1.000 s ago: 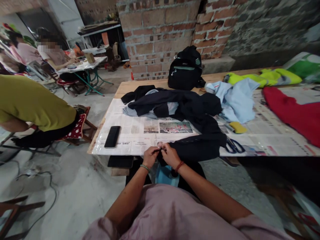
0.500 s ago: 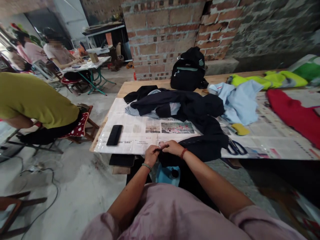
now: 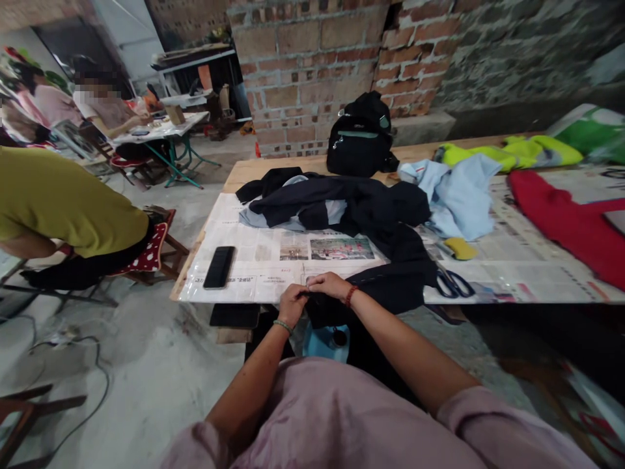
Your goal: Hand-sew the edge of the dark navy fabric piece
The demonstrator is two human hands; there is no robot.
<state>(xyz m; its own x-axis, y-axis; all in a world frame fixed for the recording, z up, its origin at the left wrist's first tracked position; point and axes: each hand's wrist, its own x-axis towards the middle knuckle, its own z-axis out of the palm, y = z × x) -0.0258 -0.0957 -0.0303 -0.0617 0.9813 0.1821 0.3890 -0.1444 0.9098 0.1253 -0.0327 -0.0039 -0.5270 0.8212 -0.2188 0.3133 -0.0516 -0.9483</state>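
A dark navy garment (image 3: 385,280) trails across the table and over its front edge toward me. My left hand (image 3: 293,305) is closed on the end of this cloth, just at the table edge. Close beside it, my right hand (image 3: 328,285) is pinched, its fingertips almost meeting the left ones; the cloth lies right under it. Whatever is between the right fingertips is too small to make out. A line of pale stitches shows on the cloth near my right wrist. Scissors (image 3: 454,284) with dark handles lie to the right of the garment.
A phone (image 3: 219,267) rests on the newspaper-covered table (image 3: 195,294). Behind the garment stands a black backpack (image 3: 360,140). To the right are a light blue cloth (image 3: 463,198), a yellow piece (image 3: 459,248) and red fabric (image 3: 561,215). A person in an olive shirt (image 3: 68,202) sits at left.
The view has shifted slightly, so the table and its things sit a little further left. My right hand has moved marginally; both hands stay close together at the cloth.
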